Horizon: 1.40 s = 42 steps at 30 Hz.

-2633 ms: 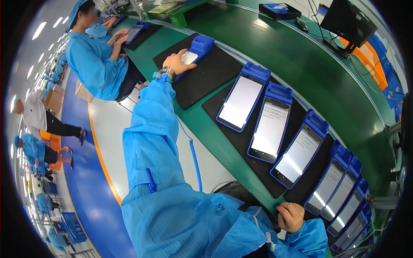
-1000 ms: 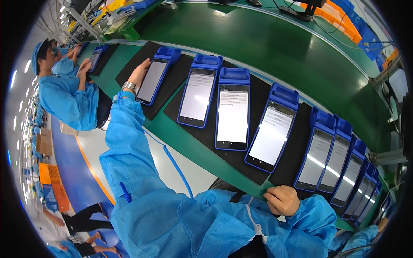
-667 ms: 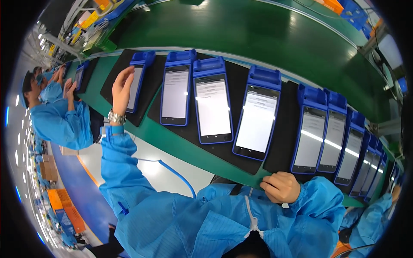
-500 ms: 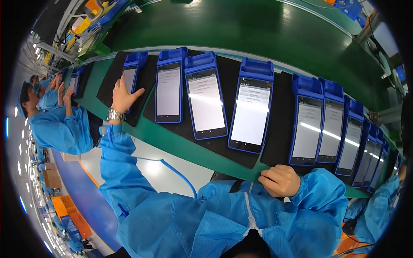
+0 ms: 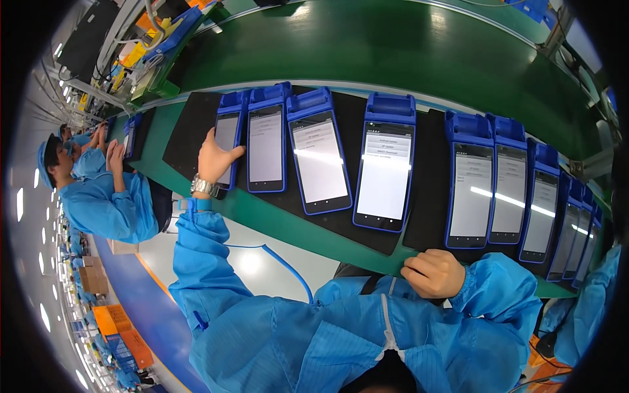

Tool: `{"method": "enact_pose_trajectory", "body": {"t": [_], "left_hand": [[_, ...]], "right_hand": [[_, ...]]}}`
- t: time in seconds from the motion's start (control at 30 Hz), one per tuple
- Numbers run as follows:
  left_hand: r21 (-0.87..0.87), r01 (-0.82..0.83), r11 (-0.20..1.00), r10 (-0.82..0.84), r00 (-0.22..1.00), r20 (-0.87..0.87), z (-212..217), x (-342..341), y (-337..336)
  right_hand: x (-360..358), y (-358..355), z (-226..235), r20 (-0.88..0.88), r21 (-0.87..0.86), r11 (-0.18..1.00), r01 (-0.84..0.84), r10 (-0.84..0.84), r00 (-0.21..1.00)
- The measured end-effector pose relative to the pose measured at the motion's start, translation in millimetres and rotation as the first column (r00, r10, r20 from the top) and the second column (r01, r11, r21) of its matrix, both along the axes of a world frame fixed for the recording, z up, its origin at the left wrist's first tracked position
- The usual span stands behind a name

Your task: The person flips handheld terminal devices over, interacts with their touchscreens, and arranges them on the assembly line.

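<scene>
My left hand (image 5: 218, 159) grips a blue-framed handheld terminal (image 5: 227, 130) across its lower half, thumb at the right edge and fingers toward the left. That terminal stands close beside another handheld terminal (image 5: 265, 147) with a pale lit screen. Further right lie two more terminals, one tilted (image 5: 320, 157) and one with a bright screen (image 5: 384, 173), on black mats. My right hand (image 5: 434, 274) is curled into a fist at the bench's near edge, with nothing visible in it. A metal watch and a blue wrist strap with a coiled cord are on my left wrist.
Several more terminals (image 5: 469, 193) stand in a row on the right. The green bench (image 5: 288, 219) carries black mats (image 5: 190, 134), with a green conveyor-like surface (image 5: 367, 46) behind. At left a co-worker (image 5: 108, 190) in blue sits at the same bench.
My left hand has brought the leftmost terminal to the right, up against its neighbour. The whole view has shifted slightly. My right fist stays at the bench edge.
</scene>
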State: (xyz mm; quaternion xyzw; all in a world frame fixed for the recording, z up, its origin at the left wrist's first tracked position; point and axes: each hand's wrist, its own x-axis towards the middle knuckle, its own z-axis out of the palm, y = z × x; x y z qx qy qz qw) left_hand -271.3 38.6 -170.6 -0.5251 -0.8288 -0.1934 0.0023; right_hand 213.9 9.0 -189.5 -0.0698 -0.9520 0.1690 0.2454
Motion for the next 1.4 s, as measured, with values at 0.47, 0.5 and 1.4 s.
{"method": "enact_pose_trajectory", "body": {"t": [0.47,0.5,1.4], "left_hand": [[0.065,0.127,0.99,-0.126,0.992,-0.028,-11.2,16.9,13.3],[0.084,0.171,0.982,-0.173,0.985,0.026,-10.6,20.8,16.7],[0.252,0.31,0.917,-0.372,0.434,0.821,-24.6,-20.5,56.7]], "right_hand": [[-5.7,-2.9,-9.5,-0.055,0.008,1.0,-0.007,0.008,0.998],[-5.5,-2.8,-9.6,-0.045,0.003,1.0,-0.015,0.015,0.999],[-63.4,-5.1,4.5,-0.017,-0.873,0.413,0.26,-0.557,0.83]]}}
